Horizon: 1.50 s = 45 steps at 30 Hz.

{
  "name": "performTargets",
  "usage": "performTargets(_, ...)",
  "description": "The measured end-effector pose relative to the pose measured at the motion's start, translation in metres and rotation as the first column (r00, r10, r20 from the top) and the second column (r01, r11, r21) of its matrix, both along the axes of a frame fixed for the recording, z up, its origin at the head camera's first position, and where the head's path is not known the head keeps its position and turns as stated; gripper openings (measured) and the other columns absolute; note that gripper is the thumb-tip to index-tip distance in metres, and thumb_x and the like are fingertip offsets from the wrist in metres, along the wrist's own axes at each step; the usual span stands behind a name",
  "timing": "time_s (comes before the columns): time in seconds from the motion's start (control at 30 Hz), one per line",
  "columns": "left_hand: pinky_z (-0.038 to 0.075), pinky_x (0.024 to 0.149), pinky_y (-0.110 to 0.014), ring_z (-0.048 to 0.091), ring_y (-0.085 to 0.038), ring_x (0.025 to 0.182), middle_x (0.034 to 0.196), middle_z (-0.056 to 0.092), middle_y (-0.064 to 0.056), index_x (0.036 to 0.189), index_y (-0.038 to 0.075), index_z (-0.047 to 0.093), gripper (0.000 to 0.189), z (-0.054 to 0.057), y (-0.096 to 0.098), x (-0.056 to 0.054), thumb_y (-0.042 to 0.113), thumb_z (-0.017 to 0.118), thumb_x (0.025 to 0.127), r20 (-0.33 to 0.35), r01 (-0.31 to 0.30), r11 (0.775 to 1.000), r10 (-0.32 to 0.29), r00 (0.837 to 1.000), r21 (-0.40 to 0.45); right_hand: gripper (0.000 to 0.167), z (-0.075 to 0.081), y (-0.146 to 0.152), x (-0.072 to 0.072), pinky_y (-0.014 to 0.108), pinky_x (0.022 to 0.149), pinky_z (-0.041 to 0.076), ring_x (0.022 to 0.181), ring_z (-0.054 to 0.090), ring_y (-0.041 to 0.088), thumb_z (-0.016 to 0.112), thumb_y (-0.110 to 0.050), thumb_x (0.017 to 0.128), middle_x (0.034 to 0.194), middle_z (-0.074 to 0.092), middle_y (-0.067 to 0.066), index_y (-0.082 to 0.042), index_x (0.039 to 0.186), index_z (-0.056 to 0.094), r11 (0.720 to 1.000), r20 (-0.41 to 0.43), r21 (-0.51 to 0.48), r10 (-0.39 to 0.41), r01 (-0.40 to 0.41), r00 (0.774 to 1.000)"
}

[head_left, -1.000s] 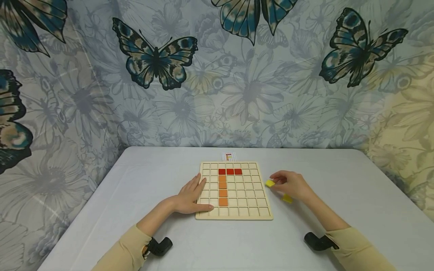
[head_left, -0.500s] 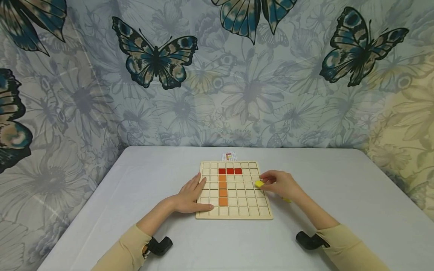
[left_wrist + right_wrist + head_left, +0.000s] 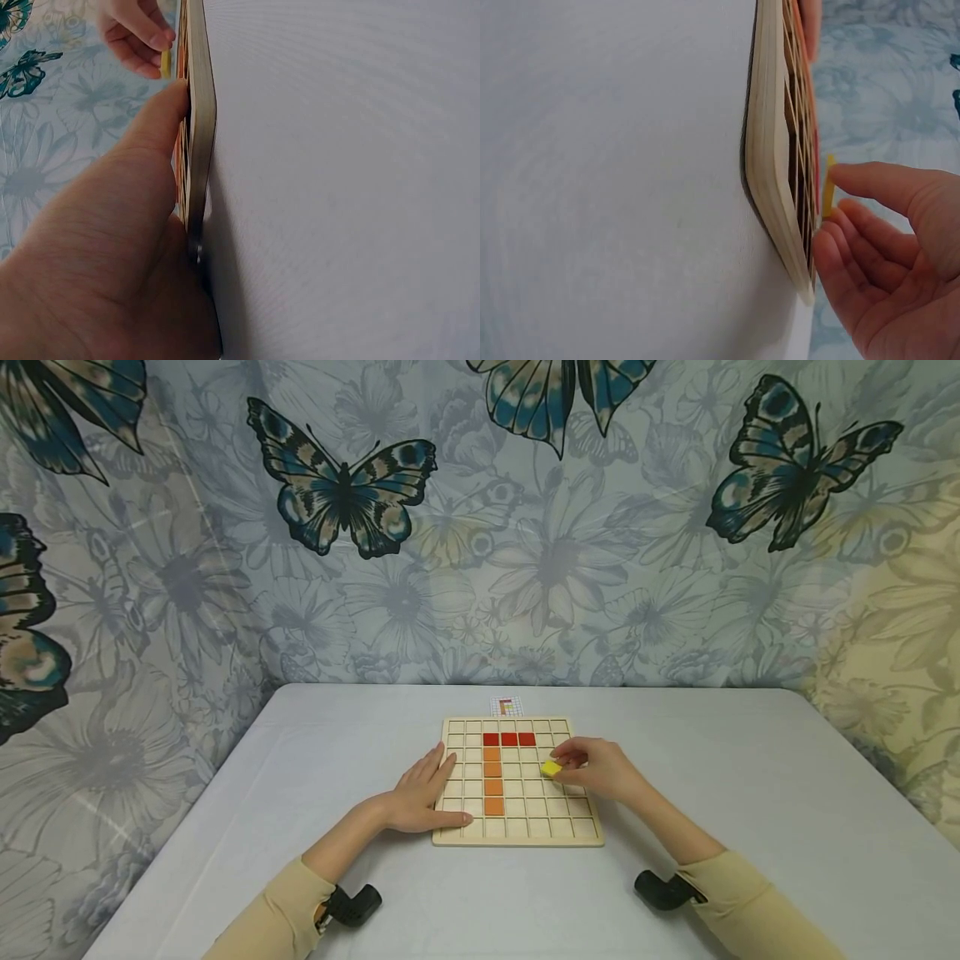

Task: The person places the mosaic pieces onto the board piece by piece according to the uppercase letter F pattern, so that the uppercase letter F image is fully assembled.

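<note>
A wooden grid board [image 3: 525, 842] lies on the table. Three red tiles [image 3: 509, 740] form a row near its far side, and several orange tiles [image 3: 492, 787] run down a column below the leftmost red one. My left hand [image 3: 412, 802] rests on the board's left edge, fingers spread and thumb over the near-left squares. Between thumb and fingertips my right hand [image 3: 603, 768] pinches a yellow tile [image 3: 551, 769] over the right part of the grid. In the right wrist view this yellow tile [image 3: 829, 186] stands out just above the board face.
A small printed card [image 3: 506, 706] with a coloured grid pattern lies against the board's far edge. White cloth covers the table [image 3: 360, 735]. Behind it hangs a butterfly-patterned backdrop [image 3: 555, 568].
My right hand has carried the yellow tile leftward from beside the board to over its right squares. A second yellow tile on the table is now hidden by that arm. The left hand stays put.
</note>
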<state>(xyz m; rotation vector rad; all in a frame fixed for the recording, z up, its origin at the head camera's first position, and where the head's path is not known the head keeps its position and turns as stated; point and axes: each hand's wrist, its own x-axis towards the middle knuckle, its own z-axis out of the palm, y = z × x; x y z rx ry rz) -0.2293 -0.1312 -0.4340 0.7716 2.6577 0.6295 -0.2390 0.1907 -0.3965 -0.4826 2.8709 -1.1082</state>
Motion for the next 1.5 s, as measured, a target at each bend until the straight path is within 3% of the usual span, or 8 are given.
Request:
performTargets(0.47,0.003,0.115,-0.054,-0.009,-0.032,0.148,0.161,-0.013,-0.017,0.156,0.003,0.003,0.108,0.007,0.0,0.003,0.068,0.053,0.087,0.007,0.008,1.0,-0.009,1.0,0.014,0.024,-0.001,-0.027,-0.002,0.03,0.071,0.048,0.076,0.055,0.014,0.08,-0.008,0.078,0.082,0.062,-0.002,-0.006,0.1,0.071,0.999,0.019,-0.021,0.047,-0.047,0.999)
performTargets(0.7,0.003,0.116,-0.052,-0.01,-0.029,0.148,0.161,-0.014,-0.015,0.157,0.005,0.002,0.108,0.003,0.0,0.001,0.072,0.05,0.087,-0.008,0.008,1.0,-0.008,1.0,-0.004,0.024,-0.003,-0.039,-0.005,0.027,0.071,0.049,0.076,0.055,0.013,0.08,-0.006,0.078,0.083,0.063,-0.002,-0.006,0.1,0.07,0.996,0.02,-0.027,0.085,-0.084,0.996)
performTargets(0.93,0.004,0.115,-0.055,-0.008,-0.032,0.148,0.161,-0.012,-0.018,0.157,0.003,0.004,0.109,0.005,0.0,0.001,0.071,0.052,0.086,-0.001,0.012,1.0,-0.012,1.0,0.011,0.025,-0.004,-0.045,-0.008,0.029,0.074,0.051,0.078,0.058,0.013,0.079,-0.001,0.077,0.087,0.067,0.002,-0.002,0.1,0.071,0.986,-0.053,-0.033,0.164,-0.165,0.985)
performTargets(1.13,0.004,0.115,-0.053,-0.008,-0.031,0.148,0.161,-0.013,-0.016,0.157,0.005,0.003,0.108,0.005,0.0,0.002,0.072,0.05,0.086,-0.006,0.011,1.0,-0.011,1.0,-0.009,0.024,-0.005,-0.046,-0.008,0.034,0.08,0.053,0.087,0.062,0.019,0.075,0.001,0.081,0.098,0.069,0.006,-0.001,0.104,0.07,0.979,-0.062,-0.04,0.197,-0.2,0.978)
performTargets(1.37,0.008,0.115,-0.055,-0.002,-0.037,0.147,0.16,-0.006,-0.023,0.155,-0.001,0.009,0.102,0.016,0.003,0.007,0.06,0.058,0.09,-0.007,0.011,1.0,-0.011,1.0,0.012,0.023,-0.005,-0.046,-0.007,0.036,0.084,0.053,0.093,0.064,0.022,0.071,0.002,0.083,0.102,0.07,0.008,-0.001,0.106,0.071,0.975,-0.077,-0.026,0.217,-0.219,0.973)
performTargets(1.5,0.009,0.115,-0.054,-0.002,-0.036,0.147,0.16,-0.006,-0.023,0.155,-0.001,0.008,0.101,0.017,0.004,0.007,0.059,0.057,0.091,-0.008,0.006,1.0,-0.006,1.0,-0.006,0.023,-0.005,-0.046,-0.006,0.036,0.085,0.053,0.094,0.064,0.023,0.068,0.002,0.085,0.103,0.07,0.009,0.0,0.107,0.07,0.971,-0.093,-0.024,0.234,-0.237,0.968)
